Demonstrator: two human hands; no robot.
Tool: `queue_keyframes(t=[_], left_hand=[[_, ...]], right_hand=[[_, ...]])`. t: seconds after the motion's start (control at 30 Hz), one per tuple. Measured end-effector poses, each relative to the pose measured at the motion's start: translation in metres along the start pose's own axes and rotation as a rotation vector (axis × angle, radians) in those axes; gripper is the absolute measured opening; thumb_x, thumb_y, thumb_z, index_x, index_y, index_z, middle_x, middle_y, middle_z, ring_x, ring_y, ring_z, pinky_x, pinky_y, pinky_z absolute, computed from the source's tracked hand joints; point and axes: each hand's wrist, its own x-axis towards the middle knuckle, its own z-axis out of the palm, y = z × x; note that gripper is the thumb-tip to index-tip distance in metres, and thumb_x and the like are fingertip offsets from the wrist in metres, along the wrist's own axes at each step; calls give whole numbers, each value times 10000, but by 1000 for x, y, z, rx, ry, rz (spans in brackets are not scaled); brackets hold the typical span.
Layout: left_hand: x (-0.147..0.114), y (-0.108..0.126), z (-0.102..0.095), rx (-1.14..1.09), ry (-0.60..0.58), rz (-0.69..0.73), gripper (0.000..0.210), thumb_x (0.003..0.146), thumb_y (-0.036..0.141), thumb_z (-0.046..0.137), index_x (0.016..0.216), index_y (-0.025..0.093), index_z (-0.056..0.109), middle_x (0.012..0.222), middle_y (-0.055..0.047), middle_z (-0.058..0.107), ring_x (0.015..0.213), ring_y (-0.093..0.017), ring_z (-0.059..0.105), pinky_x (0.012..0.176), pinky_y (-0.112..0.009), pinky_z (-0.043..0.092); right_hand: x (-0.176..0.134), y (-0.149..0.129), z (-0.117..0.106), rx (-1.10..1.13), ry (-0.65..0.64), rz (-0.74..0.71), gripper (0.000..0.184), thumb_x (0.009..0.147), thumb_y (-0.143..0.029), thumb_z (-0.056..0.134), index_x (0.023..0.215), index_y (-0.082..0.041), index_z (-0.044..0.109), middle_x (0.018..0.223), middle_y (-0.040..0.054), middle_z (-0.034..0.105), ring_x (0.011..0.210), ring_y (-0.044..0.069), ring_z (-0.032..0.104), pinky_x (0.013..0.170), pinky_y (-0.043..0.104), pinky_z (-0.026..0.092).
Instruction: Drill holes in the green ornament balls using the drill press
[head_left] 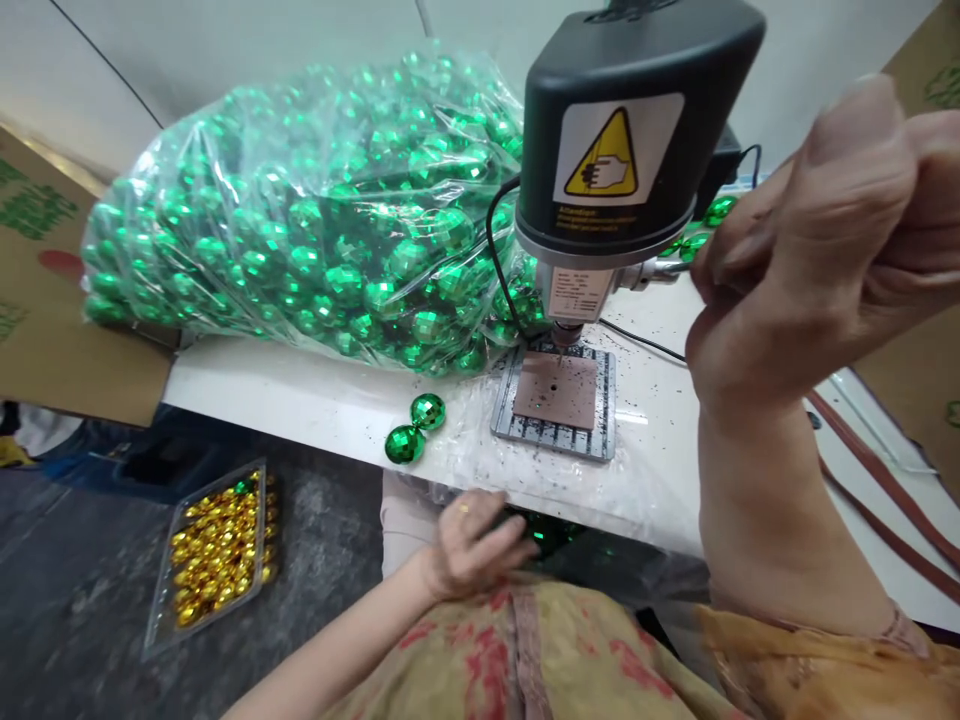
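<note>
My right hand point(817, 220) is raised at the right, its fingers wrapped round the lever point(664, 270) of a small black bench drill press point(637, 130). Below the drill head, a brown square pad point(536, 400) with a dark hole lies on the grooved metal base point(606, 415), with dark shavings scattered about. Between drill and pad I see no ball. Near the table's front edge, over my lap, my left hand point(476, 550) is slightly blurred, with its fingers loosely bent and apart. Two shiny green faceted balls point(405, 444) touch each other on the table left of the base.
A large clear bag of green balls point(315, 230) fills the table's back left. Several more green balls point(720, 210) lie behind the lever. On the floor at left stands a clear tray point(161, 610) of gold balls. Cardboard boxes point(97, 370) flank the table; brown straps point(885, 480) lie at right.
</note>
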Motion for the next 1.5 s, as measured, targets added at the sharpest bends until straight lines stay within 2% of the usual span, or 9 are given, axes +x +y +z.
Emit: queue_keyframes(t=[0.07, 0.13, 0.27, 0.4, 0.53, 0.73, 0.97, 1.3, 1.5], left_hand=[[-4, -11, -12, 265, 97, -231, 323, 817, 229, 740, 1102, 185, 593, 1151, -128, 626, 1057, -240, 619, 902, -393, 526], [-9, -25, -24, 480, 38, -499, 365, 815, 228, 734, 1150, 184, 596, 1259, -173, 585, 1222, -324, 555, 1017, -503, 460], [-18, -51, -42, 424, -141, -817, 363, 906, 307, 612, 1251, 201, 581, 1290, -166, 570, 1233, -326, 560, 1017, -499, 464], [-10, -54, -47, 165, 17, -795, 327, 885, 314, 645, 1202, 238, 614, 1222, -108, 597, 1157, -253, 601, 972, -410, 510], [19, -47, -30, -231, 194, -887, 448, 834, 350, 719, 1247, 242, 581, 1221, -86, 621, 1128, -215, 628, 959, -356, 530], [68, -66, 29, -659, 101, -951, 504, 802, 429, 743, 1234, 209, 605, 1120, -80, 674, 968, -191, 665, 870, -314, 547], [95, -90, 79, -716, 9, -852, 542, 837, 446, 699, 1300, 186, 590, 1231, -109, 667, 1116, -232, 635, 992, -372, 501], [99, -95, 95, -759, -17, -806, 587, 798, 407, 756, 1319, 208, 573, 1315, -106, 643, 1251, -265, 590, 1107, -424, 444], [102, -92, 100, -716, -51, -741, 588, 749, 381, 805, 1269, 206, 591, 1266, -107, 649, 1197, -265, 610, 1074, -449, 466]], right_hand=[[0, 1, 1, -10, -2, 8, 442, 895, -290, 563, 514, -166, 378, 484, -65, 365, 491, 1, 413, 552, 276, 267], [0, 3, 3, 14, 16, -29, 440, 900, -273, 567, 518, -168, 374, 473, -66, 350, 467, 4, 382, 542, 274, 251], [1, 5, 2, 56, 17, -67, 417, 907, -222, 567, 542, -187, 370, 466, -60, 332, 441, 28, 351, 527, 276, 231], [1, 2, 0, 38, -21, -34, 418, 901, -233, 569, 537, -191, 369, 474, -48, 365, 459, 35, 386, 542, 287, 255], [1, 3, 2, 67, 12, -77, 426, 895, -188, 573, 529, -188, 354, 461, -46, 376, 455, 51, 396, 531, 278, 259], [4, 7, 3, 166, -37, -146, 409, 876, -100, 554, 530, -178, 349, 463, -59, 333, 417, 40, 371, 482, 256, 245], [1, 4, -2, -7, -62, -141, 444, 917, -243, 569, 567, -187, 301, 497, -59, 361, 425, 30, 371, 447, 244, 293], [-3, 4, -4, -123, -80, -93, 460, 948, -395, 508, 592, -200, 291, 522, -41, 352, 469, 51, 376, 488, 270, 340], [-3, 3, -3, -107, -75, -100, 451, 949, -331, 519, 588, -199, 283, 515, -44, 344, 464, 49, 371, 484, 269, 321]])
